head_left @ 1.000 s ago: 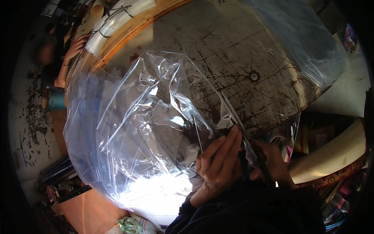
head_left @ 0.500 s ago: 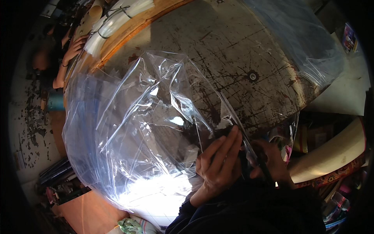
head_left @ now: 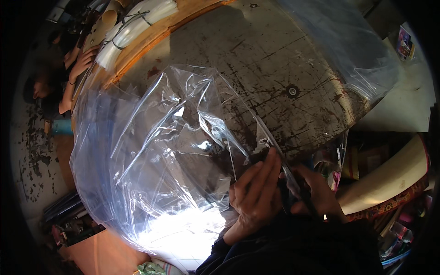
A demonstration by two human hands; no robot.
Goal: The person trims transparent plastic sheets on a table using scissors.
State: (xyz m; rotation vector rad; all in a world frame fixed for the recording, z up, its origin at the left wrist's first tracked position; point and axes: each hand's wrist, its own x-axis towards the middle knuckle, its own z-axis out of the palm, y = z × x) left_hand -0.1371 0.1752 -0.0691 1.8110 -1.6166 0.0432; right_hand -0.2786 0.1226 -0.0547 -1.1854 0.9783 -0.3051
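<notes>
A large clear plastic sheet (head_left: 151, 133), creased and shiny, spreads over the left and middle of the worn tabletop. Its right edge runs down between my two hands. My left hand (head_left: 256, 195) lies near that edge, back up, fingers long and close together with plastic under them; the thumb is hidden. Just right of the edge, my right hand (head_left: 318, 190) has its fingers curled and closed. A narrow dark strip (head_left: 309, 204) passes along it, and what exactly it grips is in shadow.
The scratched tabletop (head_left: 256, 55) has a curved orange-brown rim. A tied bundle of clear film (head_left: 137, 32) lies at the far left, near another person's hand (head_left: 85, 59). More plastic sheeting (head_left: 348, 50) covers the far right. A cream roll (head_left: 385, 178) and clutter stand at right; an orange-brown board (head_left: 103, 250) is lower left.
The whole view has shifted slightly. Both my hands keep nearly the same place and pose at the plastic's edge, and the sheet lies almost as before.
</notes>
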